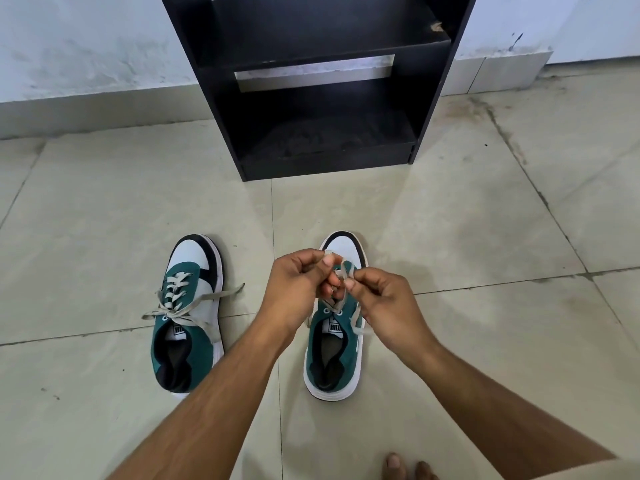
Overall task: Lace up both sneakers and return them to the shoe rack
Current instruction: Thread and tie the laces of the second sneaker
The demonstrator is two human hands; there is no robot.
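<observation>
Two green, white and black sneakers stand on the tiled floor, toes pointing away from me. The left sneaker [188, 317] has its grey lace threaded, with the ends lying loose to both sides. Above the right sneaker [332, 355] my left hand [298, 282] and my right hand [384, 299] each pinch a part of its grey lace [346, 270], holding loops over the tongue. My hands hide the middle of that shoe. The black shoe rack [311, 81] stands against the wall straight ahead, its shelves bare.
Pale floor tiles [450, 220] with dark grout lines surround the shoes. A white wall with a low tiled skirting [86, 109] runs behind the rack. My bare toes [405, 465] show at the bottom right edge.
</observation>
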